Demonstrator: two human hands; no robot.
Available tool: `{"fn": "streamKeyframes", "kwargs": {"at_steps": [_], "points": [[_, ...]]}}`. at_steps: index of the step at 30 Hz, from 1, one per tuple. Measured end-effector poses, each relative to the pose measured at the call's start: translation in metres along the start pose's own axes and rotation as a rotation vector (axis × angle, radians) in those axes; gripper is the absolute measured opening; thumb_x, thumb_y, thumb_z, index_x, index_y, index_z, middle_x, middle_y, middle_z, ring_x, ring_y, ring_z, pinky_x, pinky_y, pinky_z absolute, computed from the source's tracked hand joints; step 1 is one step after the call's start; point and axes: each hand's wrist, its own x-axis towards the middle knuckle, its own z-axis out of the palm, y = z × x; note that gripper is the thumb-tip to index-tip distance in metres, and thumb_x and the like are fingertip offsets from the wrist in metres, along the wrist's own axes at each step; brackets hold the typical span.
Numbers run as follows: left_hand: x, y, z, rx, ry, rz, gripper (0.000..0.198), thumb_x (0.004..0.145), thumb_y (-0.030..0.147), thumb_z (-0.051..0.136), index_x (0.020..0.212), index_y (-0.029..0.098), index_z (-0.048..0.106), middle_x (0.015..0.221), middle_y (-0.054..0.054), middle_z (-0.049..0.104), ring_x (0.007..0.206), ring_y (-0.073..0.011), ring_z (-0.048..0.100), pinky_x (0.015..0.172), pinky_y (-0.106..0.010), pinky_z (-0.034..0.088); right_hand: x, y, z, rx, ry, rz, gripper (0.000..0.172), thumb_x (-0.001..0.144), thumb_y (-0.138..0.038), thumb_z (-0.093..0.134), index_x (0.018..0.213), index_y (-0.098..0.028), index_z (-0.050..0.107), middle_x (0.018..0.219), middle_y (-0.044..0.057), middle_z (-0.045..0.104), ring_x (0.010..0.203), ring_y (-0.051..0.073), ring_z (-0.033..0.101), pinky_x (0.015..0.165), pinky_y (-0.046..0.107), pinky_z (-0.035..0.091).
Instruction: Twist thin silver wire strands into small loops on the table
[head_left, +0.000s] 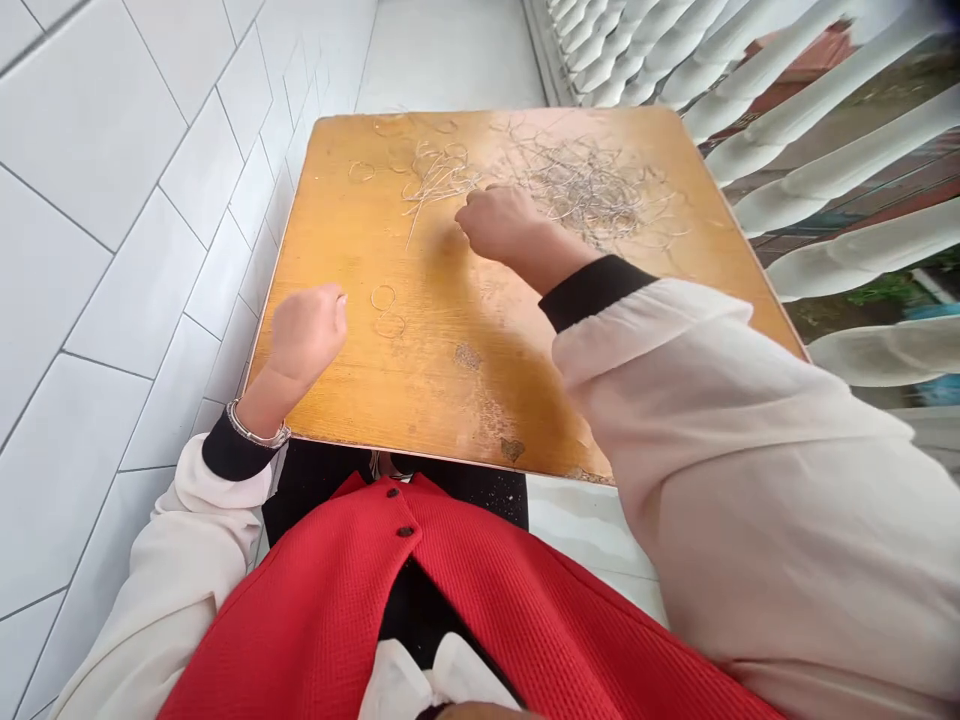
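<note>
White collar point(394, 680), table point(345, 240), strands point(600, 190), perhaps wire

I am finding no readable text, label, brand, number or sign here. The wooden tabletop point(337, 230), the white wall tiles point(97, 240) and my red buttoned vest point(315, 600) are showing no lettering that I am managing to read.

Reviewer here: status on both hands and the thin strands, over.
Left hand curled, contents unclear. Right hand beside loose strands and tangled pile, contents unclear. Figure-eight loop lies near left hand. Right hand partly blocks the view.
</note>
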Motion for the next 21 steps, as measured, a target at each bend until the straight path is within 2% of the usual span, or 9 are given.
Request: {"fn": "streamKeyframes", "kwargs": {"at_steps": [2, 7, 10, 12, 15, 17, 18, 20, 21], "points": [[-0.003, -0.004, 0.003, -0.021, -0.017, 0.014, 0.029, 0.104, 0.022, 0.045, 0.086, 0.019, 0.067, 0.088, -0.009, 0.075, 0.079, -0.0223, 0.067, 0.069, -0.035, 0.039, 0.002, -0.006, -0.002, -0.164, -0.125, -0.029, 0.03, 0.093, 0.012, 0.052, 0.11, 0.007, 0.077, 0.124, 0.033, 0.074, 0.122, 0.034, 0.07, 0.091, 0.039, 0.048], [-0.008, 0.0, 0.014, -0.075, -0.067, 0.186, 0.022, 0.101, 0.02, 0.053, 0.103, 0.016, 0.075, 0.104, -0.011, 0.079, 0.091, -0.0231, 0.071, 0.079, -0.035, 0.051, 0.003, -0.007, -0.006, -0.285, -0.13, -0.129, 0.024, 0.098, 0.007, 0.056, 0.108, 0.003, 0.077, 0.12, 0.031, 0.076, 0.116, 0.034, 0.074, 0.086, 0.04, 0.049], [-0.011, 0.011, 0.02, -0.034, -0.149, 0.345, 0.023, 0.101, 0.016, 0.055, 0.109, 0.014, 0.077, 0.114, -0.012, 0.077, 0.1, -0.0242, 0.073, 0.085, -0.036, 0.054, 0.008, -0.005, -0.008, -0.291, -0.15, -0.135, 0.023, 0.097, 0.01, 0.057, 0.082, -0.002, 0.071, 0.114, 0.027, 0.079, 0.116, 0.029, 0.074, 0.088, 0.039, 0.047], [-0.013, 0.017, 0.023, -0.006, -0.236, 0.421, 0.026, 0.102, 0.014, 0.053, 0.114, 0.013, 0.076, 0.125, -0.014, 0.074, 0.107, -0.0252, 0.073, 0.088, -0.036, 0.055, 0.011, -0.005, -0.011, -0.291, -0.164, -0.158, 0.038, 0.096, 0.009, 0.058, 0.062, -0.008, 0.056, 0.111, 0.024, 0.08, 0.117, 0.026, 0.073, 0.09, 0.04, 0.046], [-0.012, 0.018, 0.029, 0.033, -0.308, 0.483, 0.03, 0.103, 0.01, 0.048, 0.117, 0.011, 0.074, 0.127, -0.017, 0.072, 0.109, -0.0264, 0.072, 0.09, -0.037, 0.054, 0.011, -0.005, -0.017, -0.296, -0.177, -0.212, 0.055, 0.091, 0.01, 0.062, 0.05, -0.014, 0.035, 0.097, 0.017, 0.079, 0.112, 0.024, 0.072, 0.089, 0.04, 0.047], [-0.011, 0.012, 0.035, 0.051, -0.273, 0.509, 0.03, 0.1, 0.007, 0.047, 0.113, 0.012, 0.074, 0.119, -0.016, 0.073, 0.105, -0.0262, 0.071, 0.089, -0.037, 0.054, 0.008, -0.006, -0.02, -0.302, -0.177, -0.225, 0.059, 0.087, 0.011, 0.066, 0.047, -0.015, 0.031, 0.073, 0.007, 0.07, 0.105, 0.024, 0.072, 0.087, 0.039, 0.048], [-0.011, 0.008, 0.037, 0.054, -0.24, 0.517, 0.03, 0.099, 0.006, 0.047, 0.111, 0.014, 0.074, 0.116, -0.016, 0.073, 0.103, -0.0257, 0.07, 0.089, -0.037, 0.054, 0.007, -0.006, -0.021, -0.301, -0.175, -0.229, 0.061, 0.085, 0.011, 0.068, 0.046, -0.016, 0.03, 0.062, 0.002, 0.06, 0.101, 0.024, 0.072, 0.086, 0.038, 0.048], [-0.012, 0.0, 0.041, 0.059, -0.19, 0.519, 0.031, 0.097, 0.007, 0.047, 0.108, 0.016, 0.074, 0.112, -0.014, 0.073, 0.1, -0.0251, 0.069, 0.089, -0.037, 0.055, 0.003, -0.007, -0.023, -0.302, -0.173, -0.234, 0.062, 0.083, 0.011, 0.07, 0.044, -0.017, 0.03, 0.05, -0.005, 0.038, 0.096, 0.024, 0.071, 0.086, 0.038, 0.049], [-0.013, -0.004, 0.042, 0.059, -0.182, 0.513, 0.031, 0.098, 0.007, 0.047, 0.108, 0.016, 0.074, 0.112, -0.014, 0.073, 0.1, -0.0253, 0.069, 0.089, -0.038, 0.055, 0.002, -0.008, -0.023, -0.304, -0.175, -0.233, 0.062, 0.082, 0.011, 0.07, 0.044, -0.017, 0.03, 0.048, -0.006, 0.034, 0.095, 0.023, 0.071, 0.087, 0.038, 0.049]]}}
